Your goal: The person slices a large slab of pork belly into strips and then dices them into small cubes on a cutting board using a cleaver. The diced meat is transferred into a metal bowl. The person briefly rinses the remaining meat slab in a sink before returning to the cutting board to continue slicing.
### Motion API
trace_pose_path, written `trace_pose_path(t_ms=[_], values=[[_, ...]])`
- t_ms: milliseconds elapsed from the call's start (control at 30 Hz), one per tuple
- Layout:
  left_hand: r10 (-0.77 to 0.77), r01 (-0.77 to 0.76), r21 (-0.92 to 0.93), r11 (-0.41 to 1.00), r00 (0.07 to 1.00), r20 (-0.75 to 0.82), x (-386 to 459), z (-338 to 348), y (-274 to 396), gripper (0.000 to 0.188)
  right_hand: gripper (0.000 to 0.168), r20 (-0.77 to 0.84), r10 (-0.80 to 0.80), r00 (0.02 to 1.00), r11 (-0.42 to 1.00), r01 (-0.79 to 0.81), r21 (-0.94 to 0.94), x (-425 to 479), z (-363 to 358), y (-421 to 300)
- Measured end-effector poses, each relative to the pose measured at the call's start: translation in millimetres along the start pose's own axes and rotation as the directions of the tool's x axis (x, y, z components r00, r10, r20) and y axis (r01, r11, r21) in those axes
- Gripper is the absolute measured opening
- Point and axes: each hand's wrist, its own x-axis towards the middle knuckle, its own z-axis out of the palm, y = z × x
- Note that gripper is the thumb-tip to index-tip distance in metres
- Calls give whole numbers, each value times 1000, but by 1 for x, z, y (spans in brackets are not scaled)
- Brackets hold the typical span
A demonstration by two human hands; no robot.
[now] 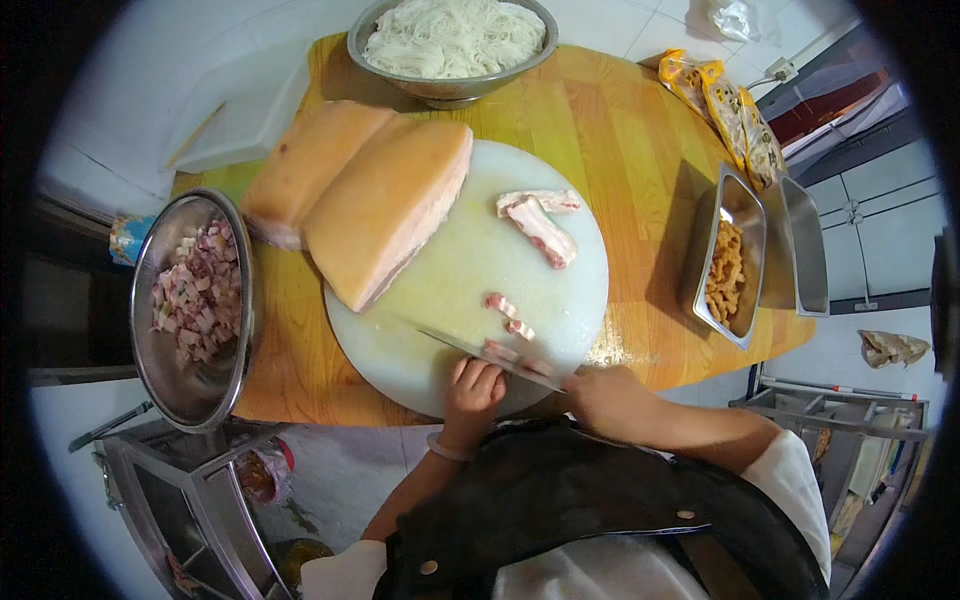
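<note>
My right hand (611, 394) grips the handle of a kitchen knife (469, 347), whose slightly blurred blade slants across the near part of a round white cutting board (577, 300). Close to the blade's near side, my left hand (476, 386) rests with curled fingers; whether anything is under them is hidden. Small cut pork pieces (519, 328) lie just beyond the knife, some partly covered by it. Farther back on the board are two pork strips (551, 236), one across the other. A large slab of skin-on pork (390, 202) overlaps the board's left side, with another pork slab (307, 157) against it.
A steel bowl of diced pork (142, 315) stands at the wooden table's (285, 375) left edge. At the back is a metal bowl (450, 86) of white noodles. Steel pans (697, 277), one with brown fried-looking pieces, and yellow packets (724, 105) are at the right.
</note>
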Motion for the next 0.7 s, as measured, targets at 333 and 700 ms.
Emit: trace_pose_path(t_ms=[333,700], values=[[-35,34,-52,998,999,-23,-12,-21,1,8,24,-332,-166,929,977,201,73,48,3,-8],[76,-80,55,995,994,72,-27,-4,-8,10,19,-41,-17,999,1000,17,-4,34,14,-33]])
